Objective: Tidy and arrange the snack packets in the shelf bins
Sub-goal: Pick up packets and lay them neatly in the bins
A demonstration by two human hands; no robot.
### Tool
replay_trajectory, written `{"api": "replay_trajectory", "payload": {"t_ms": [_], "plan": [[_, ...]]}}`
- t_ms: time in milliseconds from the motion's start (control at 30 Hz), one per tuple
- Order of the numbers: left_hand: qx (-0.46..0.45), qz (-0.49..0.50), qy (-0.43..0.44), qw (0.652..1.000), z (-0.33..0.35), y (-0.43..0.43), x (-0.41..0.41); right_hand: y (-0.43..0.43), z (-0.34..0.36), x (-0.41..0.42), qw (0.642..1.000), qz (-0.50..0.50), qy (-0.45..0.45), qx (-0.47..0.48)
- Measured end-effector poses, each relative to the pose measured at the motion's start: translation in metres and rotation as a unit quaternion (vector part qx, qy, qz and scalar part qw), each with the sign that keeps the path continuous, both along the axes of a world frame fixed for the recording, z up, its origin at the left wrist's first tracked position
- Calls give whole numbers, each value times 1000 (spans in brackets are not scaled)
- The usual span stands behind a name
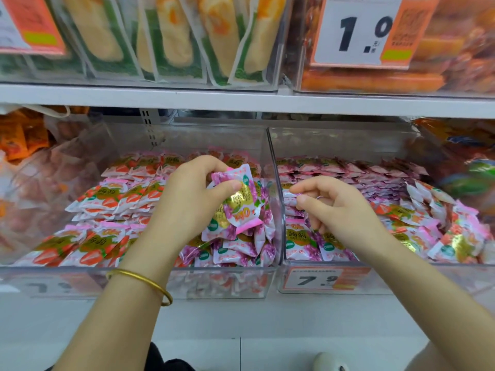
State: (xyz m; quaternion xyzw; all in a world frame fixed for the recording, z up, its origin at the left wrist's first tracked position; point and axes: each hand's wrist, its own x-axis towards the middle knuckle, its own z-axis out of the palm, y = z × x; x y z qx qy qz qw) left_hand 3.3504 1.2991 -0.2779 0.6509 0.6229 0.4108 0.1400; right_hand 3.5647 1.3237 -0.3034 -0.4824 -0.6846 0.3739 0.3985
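So, the left hand is curled round a small bunch of purple packets, thumb pressed across the top one. The bunch is held up just above the front right corner of the left bin. A gold bangle is worn on that wrist.

The right hand is held over the left side of the right bin, fingers loosely curled. Its index and thumb tips are right at a purple stack by that bin's left wall. Whether a packet is actually pinched can't be told, tbh. A ring is seen on one finger.

In the left bin, strawberry packets are laid in rows along the left side and back. A looser purple pile is heaped in the front right corner, under the held bunch. In the right bin, more purple ones are lined up at the left and back, and a strawberry jumble is piled at the right side. A 7.9 price tag is stuck on the right bin's front wall.

On the upper shelf, green-and-yellow packs are stood upright, and a 1.0 price tag is hung off to their right.
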Motion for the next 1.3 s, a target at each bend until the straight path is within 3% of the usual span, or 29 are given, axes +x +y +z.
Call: {"api": "replay_trajectory", "payload": {"t_ms": [267,467,567,700,800,867,1033,1200,1300], "plan": [[-29,60,106,992,-8,5,0,0,-1,-2,1000,4,-14,1],[-27,72,122,990,-5,4,0,0,-2,-3,1000,4,-20,-6],[-25,55,54,997,-3,3,1,0,-1,-3,1000,2,-18,-5],[19,30,-111,993,2,3,3,-3,2,-6,1000,5,21,-14],[42,6,-303,952,7,3,6,-7,9,-9,995,24,94,-37],[39,-17,-360,932,9,1,16,-11,14,-13,991,44,124,-33],[16,-71,-362,929,6,-2,40,-16,20,-14,984,33,174,-30],[24,-117,-306,944,7,-2,59,1,33,28,907,7,405,-118],[46,-121,-260,957,12,-4,77,7,34,55,894,-44,430,-116]]}}
